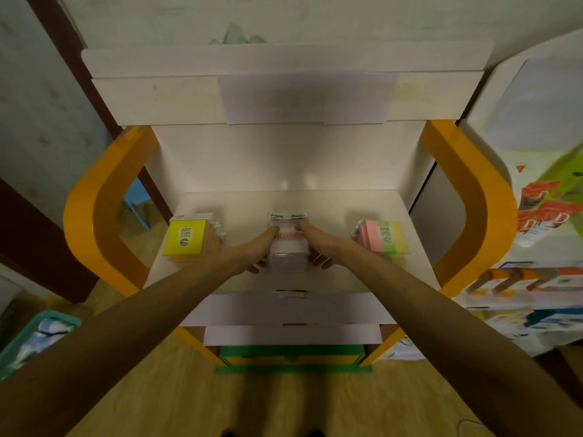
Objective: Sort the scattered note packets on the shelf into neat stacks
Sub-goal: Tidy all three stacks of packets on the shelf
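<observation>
A stack of white note packets (288,249) stands in the middle of the white shelf (331,212). My left hand (260,250) grips its left side and my right hand (315,247) grips its right side, thumbs lying on top and fingers curled underneath. At the shelf's left stands a stack of yellow packets (184,241) labelled 2207. On the right sits a stack of pink, green and yellow packets (383,239) labelled 2209.
Orange curved side frames (94,216) bound the shelf left and right. A lower shelf front (284,307) lies below. A display of boxed goods (536,247) stands to the right, and a teal basket (34,339) sits on the floor at left.
</observation>
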